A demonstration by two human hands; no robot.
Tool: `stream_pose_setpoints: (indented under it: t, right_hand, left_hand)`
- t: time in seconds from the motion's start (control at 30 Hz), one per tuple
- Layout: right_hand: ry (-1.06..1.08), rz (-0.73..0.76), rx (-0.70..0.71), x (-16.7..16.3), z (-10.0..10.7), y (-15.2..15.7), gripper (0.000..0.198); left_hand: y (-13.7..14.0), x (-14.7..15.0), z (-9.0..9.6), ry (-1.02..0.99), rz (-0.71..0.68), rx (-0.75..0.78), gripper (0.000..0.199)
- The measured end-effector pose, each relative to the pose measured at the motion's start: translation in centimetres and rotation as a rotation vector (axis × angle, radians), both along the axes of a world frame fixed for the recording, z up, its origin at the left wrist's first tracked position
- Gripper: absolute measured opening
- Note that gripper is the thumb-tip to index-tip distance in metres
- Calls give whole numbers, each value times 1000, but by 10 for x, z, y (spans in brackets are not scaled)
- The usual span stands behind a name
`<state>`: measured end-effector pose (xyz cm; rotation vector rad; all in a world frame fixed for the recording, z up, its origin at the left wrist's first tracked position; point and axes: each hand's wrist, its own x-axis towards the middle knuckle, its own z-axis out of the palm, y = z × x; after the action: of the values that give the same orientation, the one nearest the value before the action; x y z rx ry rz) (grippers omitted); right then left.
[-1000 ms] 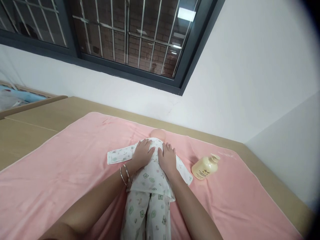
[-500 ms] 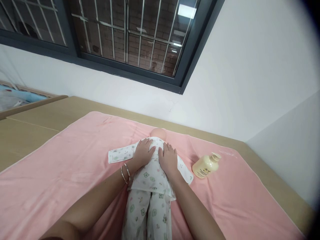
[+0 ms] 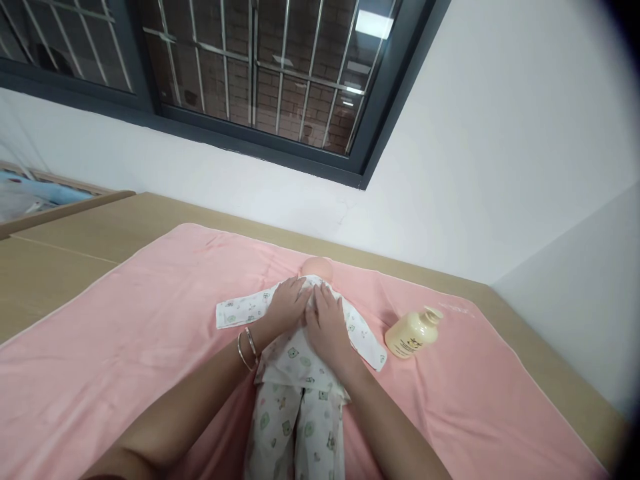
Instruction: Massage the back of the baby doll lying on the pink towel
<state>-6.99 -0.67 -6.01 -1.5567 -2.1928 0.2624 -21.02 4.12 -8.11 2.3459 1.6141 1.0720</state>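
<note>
A baby doll dressed in white patterned pajamas (image 3: 285,357) lies stretched out on a pink blanket (image 3: 165,300). Its bald, skin-coloured head (image 3: 317,268) points away from me, and the sleeves spread to both sides. My left hand (image 3: 287,305) rests on the upper torso, fingers extended and lying flat. Close beside it, my right hand (image 3: 327,327) also lies flat near the middle of the chest or back; which side faces up I cannot tell. The hands nearly meet at the thumbs. Two bracelets (image 3: 247,348) circle my left wrist.
A pale yellow pump bottle (image 3: 413,332) stands on the blanket to the right of the doll. The wooden tabletop (image 3: 100,223) shows around the blanket. Behind rise a white wall (image 3: 475,167) and a barred window (image 3: 250,80). A blue item (image 3: 55,192) lies at far left.
My right hand has slid left, from the doll's right side toward the middle, close to my left hand. My left hand has barely moved.
</note>
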Motion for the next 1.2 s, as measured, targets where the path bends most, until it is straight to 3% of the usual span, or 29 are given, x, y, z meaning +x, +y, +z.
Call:
stream_pose_setpoints:
  t: [0.17, 0.33, 0.5, 0.63, 0.83, 1.0, 1.2]
  right_hand:
    - [123, 1, 273, 8, -5, 10, 60]
    - [-68, 161, 206, 4, -17, 16, 51]
    - [-30, 127, 319, 2, -16, 14, 53]
    - [-55, 151, 249, 1, -19, 13, 48]
    - [96, 135, 477, 3, -18, 11, 46]
    - [-15, 133, 309, 0, -23, 12, 42]
    - [15, 94, 327, -2, -21, 10, 44]
  left_hand:
    - [2, -11, 20, -333, 23, -139, 43]
    - [0, -16, 32, -431, 27, -180, 45]
    - [1, -17, 31, -527, 83, -279, 47]
    - [2, -17, 29, -636, 140, -333, 59]
    - [0, -18, 36, -705, 154, -373, 60]
    - [0, -18, 38, -690, 169, -399, 61]
    - [0, -16, 38, -635, 168, -407, 59]
